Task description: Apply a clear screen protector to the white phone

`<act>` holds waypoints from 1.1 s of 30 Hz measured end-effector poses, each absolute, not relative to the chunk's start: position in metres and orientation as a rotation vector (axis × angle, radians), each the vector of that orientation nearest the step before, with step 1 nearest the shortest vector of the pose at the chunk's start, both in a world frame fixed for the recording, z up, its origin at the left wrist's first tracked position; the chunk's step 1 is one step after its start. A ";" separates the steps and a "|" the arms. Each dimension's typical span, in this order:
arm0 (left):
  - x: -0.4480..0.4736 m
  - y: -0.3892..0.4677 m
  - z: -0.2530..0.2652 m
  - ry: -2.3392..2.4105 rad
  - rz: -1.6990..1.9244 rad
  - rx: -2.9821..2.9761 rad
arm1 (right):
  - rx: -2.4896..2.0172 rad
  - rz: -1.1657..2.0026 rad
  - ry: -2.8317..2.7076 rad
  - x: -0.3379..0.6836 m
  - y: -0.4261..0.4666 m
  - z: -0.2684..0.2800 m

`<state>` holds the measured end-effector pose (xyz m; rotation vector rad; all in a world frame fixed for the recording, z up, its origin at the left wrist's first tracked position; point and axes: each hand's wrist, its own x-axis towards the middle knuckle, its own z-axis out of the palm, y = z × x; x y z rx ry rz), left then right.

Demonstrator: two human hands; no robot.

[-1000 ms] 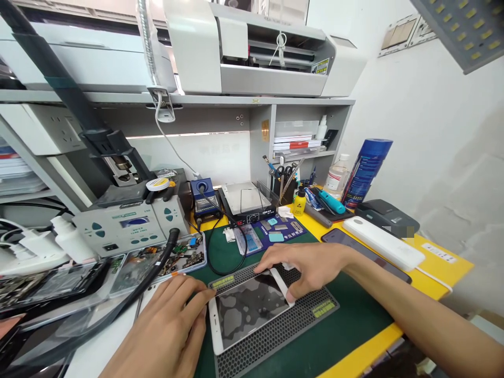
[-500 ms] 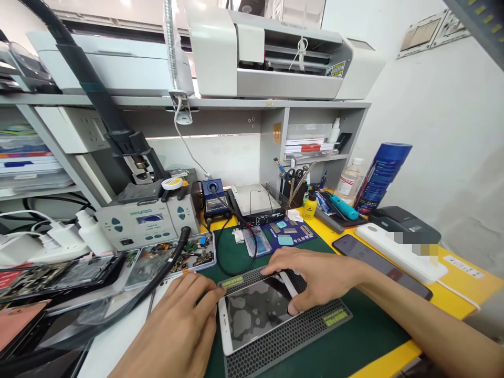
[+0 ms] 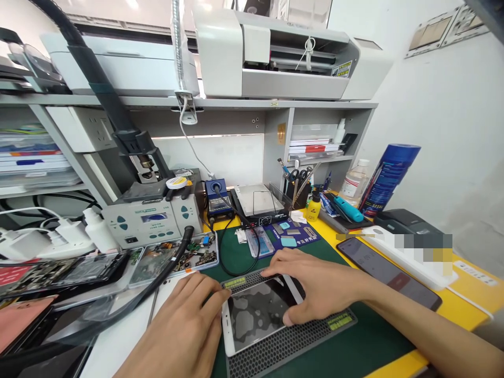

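Note:
A white smartphone [image 3: 255, 316] lies face up on a dark honeycomb-patterned mat [image 3: 293, 347], with grey blotches like air bubbles under its dark screen. My left hand [image 3: 188, 321] is closed against the phone's left end, its thumb and index finger at the far left corner. Spanning the phone from the right is my right hand [image 3: 315, 283]. Its thumb presses on the screen close to the near edge, while its fingertips reach the mat and the phone's far edge. The left hand's lower fingers are partly hidden.
Behind the mat lie a parts tray [image 3: 202, 252] and a purple card [image 3: 295, 234]. A black hose [image 3: 173, 273] curves across the left side. A dark phone [image 3: 388, 273] and a white power strip [image 3: 413, 262] lie to the right. A hot-air station [image 3: 151, 223] stands at back left.
My right thumb has slid left along the screen from near the phone's right end. My left hand stays at the left end. The whole view has shifted slightly.

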<state>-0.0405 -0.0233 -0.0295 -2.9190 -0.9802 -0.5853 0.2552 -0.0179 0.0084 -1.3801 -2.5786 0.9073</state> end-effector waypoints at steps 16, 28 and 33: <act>-0.038 -0.023 -0.029 -0.968 -0.592 -2.920 | -1.453 0.861 -2.453 0.246 -0.019 0.000; -0.034 -0.025 -0.054 -0.839 -0.782 -2.829 | -1.377 0.956 -2.277 0.254 -0.011 -0.010; -0.028 -0.023 -0.069 -0.936 -0.620 -2.904 | -1.396 0.978 -2.273 0.254 -0.011 -0.008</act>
